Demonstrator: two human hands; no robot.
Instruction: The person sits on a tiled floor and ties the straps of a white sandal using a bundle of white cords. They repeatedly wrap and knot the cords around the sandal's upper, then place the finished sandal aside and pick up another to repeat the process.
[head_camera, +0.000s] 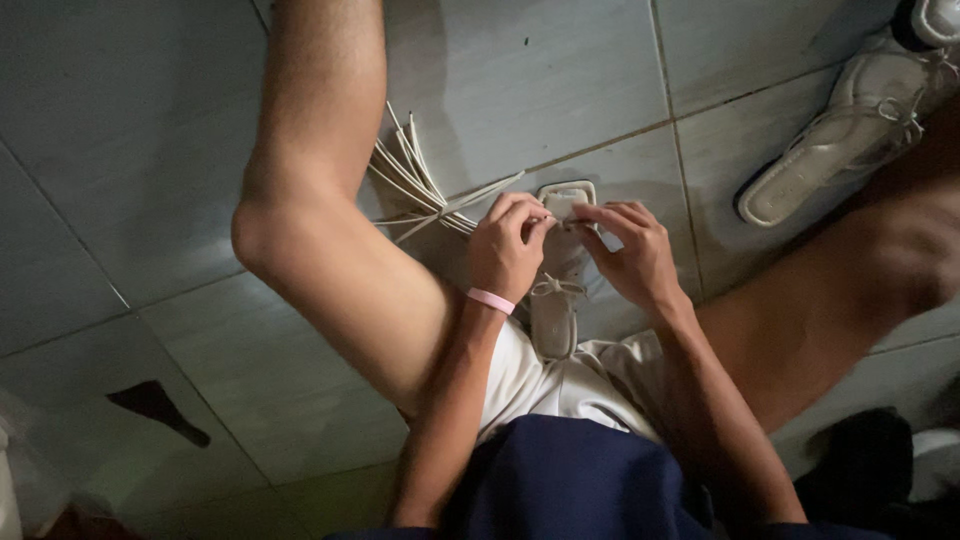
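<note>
Seemingly, a strap-threading step on a white sandal (556, 290) is in hand, judged from how the fingers meet at its toe end. The sandal is laid on the tiled floor (120, 150) between the seated person's bare legs, just past the pale shorts, with a small tied bow seen at its middle. The left hand (507, 245), marked by a pink wristband (490, 300), is closed in a pinch on a thin white strap (548, 215) at the sandal's front edge; the right hand (628, 250) is brought in from three o'clock, its fingertips pinched on the same strap end, so that both grips are clenched on it. A bundle of loose white straps (420, 185) is fanned out on the floor at ten o'clock from the hands, touching or nearly touching the left knuckles. A second, finished-looking white sandal (850, 130) is left well apart at two o'clock. The next move would probably call for a fine pull of the strap through the sole's edge, with tension kept even; whether a slot is there cannot be told in the dim light.
</note>
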